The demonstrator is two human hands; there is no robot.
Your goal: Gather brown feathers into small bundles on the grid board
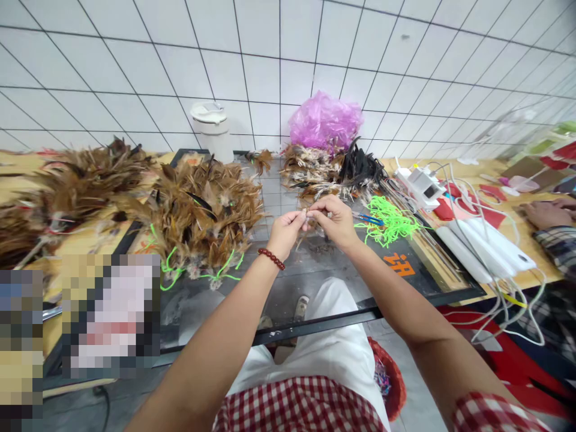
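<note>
Over the middle of the dark glass tabletop, my left hand [289, 233] and my right hand [333, 220] meet with fingertips pinched together. Between them is a tiny pale piece with brown wisps below, which looks like a feather [300, 239]; the fingers hide most of it. To the left of my hands lies a large heap of brown feathers [211, 207], with bright green cords at its front edge. Just right of my right hand are blue-handled snips [372, 219] and a pile of green cords [390, 221]. Brown, white and black feathers [330, 171] lie behind my hands.
A white lidded cup [210, 129] and a pink plastic bag [324, 120] stand by the tiled wall. More feathers [90, 180] cover the left side. White power strips [490, 249] with tangled cables lie at right, near another person's hand [551, 213]. A red basket [391, 384] sits below the table.
</note>
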